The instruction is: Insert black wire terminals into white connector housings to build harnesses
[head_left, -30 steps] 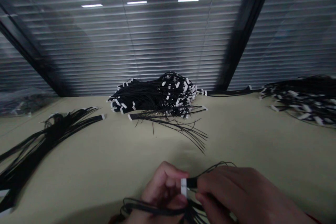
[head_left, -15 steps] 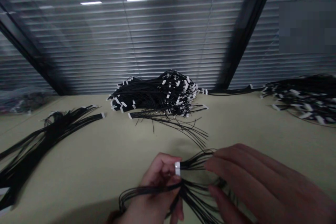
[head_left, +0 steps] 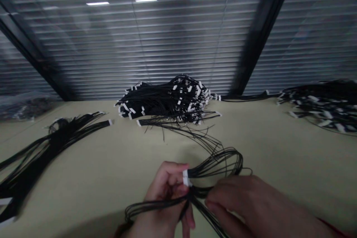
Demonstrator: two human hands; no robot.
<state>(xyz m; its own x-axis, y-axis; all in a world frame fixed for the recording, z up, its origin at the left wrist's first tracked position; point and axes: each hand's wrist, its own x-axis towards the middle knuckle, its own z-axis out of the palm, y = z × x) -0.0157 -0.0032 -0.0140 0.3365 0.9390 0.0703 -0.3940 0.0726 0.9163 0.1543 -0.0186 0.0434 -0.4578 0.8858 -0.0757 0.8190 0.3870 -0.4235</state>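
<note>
My left hand (head_left: 164, 200) is closed on a black wire harness, its thumb and forefinger at the white connector (head_left: 186, 177). Thin black wires (head_left: 214, 161) run right from the connector and loop back; others cross over my left palm and hang below. My right hand (head_left: 245, 200) is closed around some of these wires just right of the connector, fingertips pinched together. Part of the wires is hidden behind the right hand.
A heap of black harnesses with white connectors (head_left: 164, 98) lies at the window blinds. One loose harness (head_left: 178, 124) lies before it. Further bundles lie at left (head_left: 55, 141) and right (head_left: 326, 106). A clear plastic bag (head_left: 28, 106) sits at far left.
My right hand has moved left and closed on the wires, its fingers drawn together. The upper wires now show as a loop above it. My left hand has barely shifted.
</note>
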